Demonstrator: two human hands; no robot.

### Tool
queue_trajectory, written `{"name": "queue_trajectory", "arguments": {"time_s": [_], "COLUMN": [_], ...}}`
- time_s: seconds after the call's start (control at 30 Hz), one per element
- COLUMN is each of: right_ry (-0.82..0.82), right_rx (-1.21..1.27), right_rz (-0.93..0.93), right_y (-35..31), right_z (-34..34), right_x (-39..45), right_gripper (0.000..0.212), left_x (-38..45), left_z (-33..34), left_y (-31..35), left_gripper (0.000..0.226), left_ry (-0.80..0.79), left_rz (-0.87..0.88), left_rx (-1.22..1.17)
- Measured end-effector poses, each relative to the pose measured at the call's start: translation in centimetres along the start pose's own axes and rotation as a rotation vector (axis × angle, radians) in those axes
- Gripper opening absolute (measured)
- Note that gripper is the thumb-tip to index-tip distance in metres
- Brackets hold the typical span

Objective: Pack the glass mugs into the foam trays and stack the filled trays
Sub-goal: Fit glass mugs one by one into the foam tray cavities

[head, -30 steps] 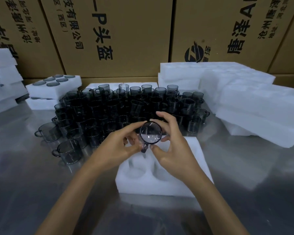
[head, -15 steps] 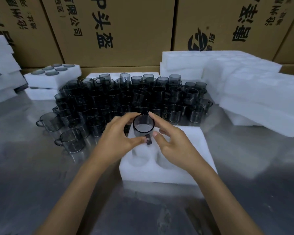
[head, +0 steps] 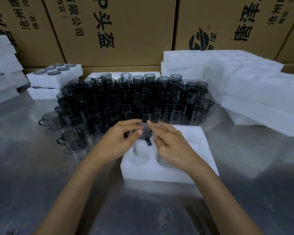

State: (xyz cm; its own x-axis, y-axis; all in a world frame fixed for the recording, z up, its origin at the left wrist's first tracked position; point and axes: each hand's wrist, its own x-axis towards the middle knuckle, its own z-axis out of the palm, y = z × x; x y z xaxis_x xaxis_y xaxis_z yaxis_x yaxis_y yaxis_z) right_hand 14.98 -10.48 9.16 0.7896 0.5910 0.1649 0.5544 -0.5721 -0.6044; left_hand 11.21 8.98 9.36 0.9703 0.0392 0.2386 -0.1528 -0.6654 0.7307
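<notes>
A white foam tray with round pockets lies on the steel table in front of me. A smoky glass mug sits low in a far-left pocket of the tray, its handle pointing toward me. My left hand and my right hand flank the mug, fingertips and thumbs pinching its rim from both sides. Behind the tray stands a dense crowd of several dark glass mugs.
A filled foam tray rests on another at the back left. Stacks of bare foam trays lie at the right, more foam at the far left. Two loose mugs stand left of my left hand. Cardboard cartons wall the back.
Both hands have turned the mug upright and lowered it from in front of me down into the tray's far-left pocket.
</notes>
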Motion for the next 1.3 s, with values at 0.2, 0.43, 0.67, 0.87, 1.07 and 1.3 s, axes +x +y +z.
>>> {"name": "queue_trajectory", "arguments": {"time_s": [0.2,0.43,0.67,0.87,1.07,1.3], "right_ry": [-0.013,-0.071,-0.081,0.148,-0.005,0.274], "right_rx": [-0.202,-0.078,0.112,-0.073,-0.217,-0.108], "right_rz": [-0.060,-0.041,-0.048,0.097,0.327,0.207], "right_y": [0.1,0.4,0.3,-0.7,0.1,0.3], "right_z": [0.6,0.1,-0.9,-3.0,-1.3,-1.1], "right_x": [0.1,0.2,0.2,6.4,11.1,12.3], "right_gripper": [0.047,0.045,0.042,0.040,0.035,0.044], "left_x": [0.0,0.0,0.1,0.1,0.0,0.1], "left_z": [0.3,0.4,0.7,1.3,1.3,1.5], "left_y": [-0.1,0.3,0.3,0.4,0.3,0.2], "left_gripper": [0.053,0.042,0.033,0.034,0.032,0.030], "left_ry": [0.017,0.030,0.095,0.127,0.128,0.141], "left_rz": [0.020,0.064,0.078,0.102,0.131,0.138], "left_rx": [0.101,0.127,0.126,0.181,0.231,0.217]}}
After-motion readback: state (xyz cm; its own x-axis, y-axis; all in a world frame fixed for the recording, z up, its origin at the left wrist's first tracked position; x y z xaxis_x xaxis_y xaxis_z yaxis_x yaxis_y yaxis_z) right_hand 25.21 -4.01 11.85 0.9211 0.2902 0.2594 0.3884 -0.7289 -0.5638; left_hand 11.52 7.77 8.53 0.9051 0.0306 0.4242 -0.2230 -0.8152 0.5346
